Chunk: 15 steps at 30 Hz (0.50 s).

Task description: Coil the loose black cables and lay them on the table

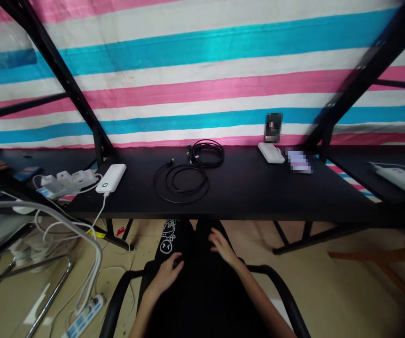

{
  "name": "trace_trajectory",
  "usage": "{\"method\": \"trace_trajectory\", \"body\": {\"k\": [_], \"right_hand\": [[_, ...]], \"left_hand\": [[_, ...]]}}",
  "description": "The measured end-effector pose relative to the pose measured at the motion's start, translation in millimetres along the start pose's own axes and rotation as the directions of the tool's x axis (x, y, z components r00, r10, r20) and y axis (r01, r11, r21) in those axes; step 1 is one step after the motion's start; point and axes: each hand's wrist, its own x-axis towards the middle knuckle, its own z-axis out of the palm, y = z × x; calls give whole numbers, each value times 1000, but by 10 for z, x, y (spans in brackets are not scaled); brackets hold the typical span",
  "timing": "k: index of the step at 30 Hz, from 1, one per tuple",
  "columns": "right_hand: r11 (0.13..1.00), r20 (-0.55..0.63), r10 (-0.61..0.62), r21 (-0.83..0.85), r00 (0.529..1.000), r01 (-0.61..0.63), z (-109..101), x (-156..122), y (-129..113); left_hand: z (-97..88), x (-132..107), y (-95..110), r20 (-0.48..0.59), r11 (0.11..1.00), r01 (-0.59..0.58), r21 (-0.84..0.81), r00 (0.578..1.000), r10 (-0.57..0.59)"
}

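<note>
My left hand (168,273) rests over my left thigh, with its thumb apart from loosely bent fingers and nothing in it. Above the right thigh, my right hand (222,247) is spread a little and holds nothing. Both are below the front edge of the black table (245,188). On the table in front of them lies a loosely coiled black cable (183,203), its plug toward the back. A second, tighter black cable coil (220,149) touches or overlaps it farther back; where one ends and the other begins is hard to see.
A white power bank (112,177) with a cable stands left on the table. Right are a white case-like object (271,154) and blurred-out items. A power strip with chargers (66,180) is at far left; another power strip (86,319) lies on the floor. Black frame posts flank the table.
</note>
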Motion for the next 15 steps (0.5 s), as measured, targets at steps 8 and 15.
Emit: {"method": "trace_trajectory", "body": {"k": [8,15], "right_hand": [[991,284,-122,-24,951,134,46,-224,-12],[956,29,-25,-291,999,32,197,-364,539]], "left_hand": [[-88,-100,107,285,997,-77,24,956,67],[90,44,-234,259,931,-142,335,964,54]]}}
